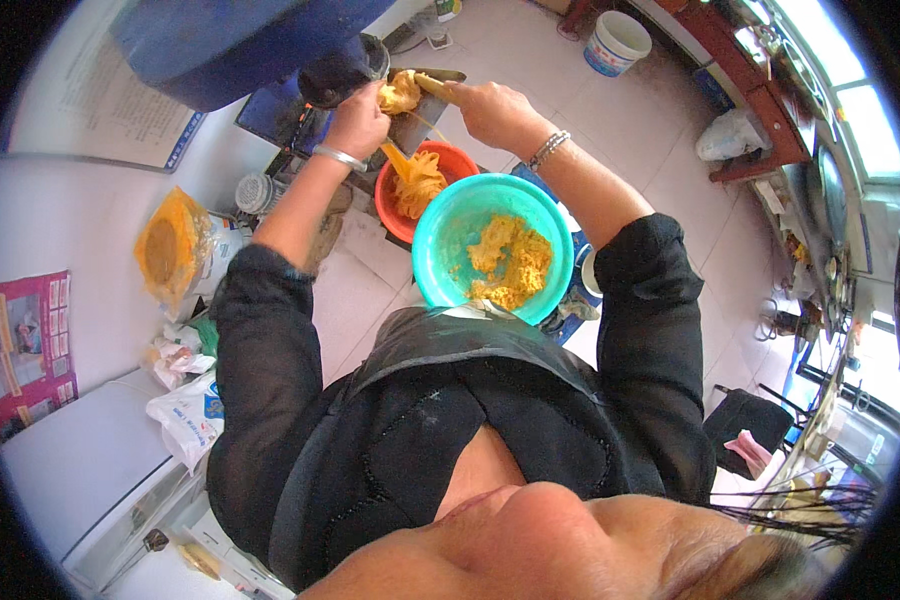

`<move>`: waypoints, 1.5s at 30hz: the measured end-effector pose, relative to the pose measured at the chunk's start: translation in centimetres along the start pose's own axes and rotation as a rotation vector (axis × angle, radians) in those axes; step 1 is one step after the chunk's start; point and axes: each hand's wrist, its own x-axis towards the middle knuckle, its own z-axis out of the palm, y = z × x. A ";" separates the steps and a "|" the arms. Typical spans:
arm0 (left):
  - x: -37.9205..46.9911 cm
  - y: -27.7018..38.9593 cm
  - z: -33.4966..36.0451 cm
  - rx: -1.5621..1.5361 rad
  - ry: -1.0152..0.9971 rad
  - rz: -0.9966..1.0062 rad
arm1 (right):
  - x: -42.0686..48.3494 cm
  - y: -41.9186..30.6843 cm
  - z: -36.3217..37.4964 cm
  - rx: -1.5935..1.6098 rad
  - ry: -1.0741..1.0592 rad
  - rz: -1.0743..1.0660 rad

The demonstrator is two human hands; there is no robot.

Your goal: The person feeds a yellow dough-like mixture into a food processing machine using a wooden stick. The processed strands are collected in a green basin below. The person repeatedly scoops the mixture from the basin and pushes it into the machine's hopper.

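Note:
My right hand (495, 112) is shut around a short stick (433, 88), apparently wooden, whose far end meets a lump of yellow dough (400, 94) at a machine. Beside that lump my left hand (358, 118) has its fingers curled; whether it grips the dough or the machine's edge is hidden. Yellow noodle-like strands (420, 186) hang below and gather in a red basin (463, 159). Nearer to me, a turquoise basin (435, 262) holds crumbly yellow dough (529, 262). A blue machine housing (247, 49) rises at the upper left, with a dark round part (337, 75) near my left hand.
A white bucket (619, 45) stands on the tiled floor (664, 154). On the left are an orange plastic bag (172, 247), a white plastic bag (191, 420) and a whitish chest-like surface (90, 442). Dark red furniture (769, 112) lines the right side.

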 end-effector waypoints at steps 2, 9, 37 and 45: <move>-1.6 0.4 -0.2 -0.077 0.065 -0.012 | 0.6 0.3 0.4 -0.006 -0.001 -0.006; -5.3 3.3 2.6 0.347 0.132 0.376 | 2.8 -0.6 0.4 -0.063 -0.032 -0.101; -2.7 4.0 4.2 0.303 0.199 0.334 | 1.8 0.1 -0.5 -0.107 0.034 -0.208; -2.8 3.3 4.9 0.286 0.210 0.360 | 3.4 -0.3 1.2 -0.028 -0.010 -0.200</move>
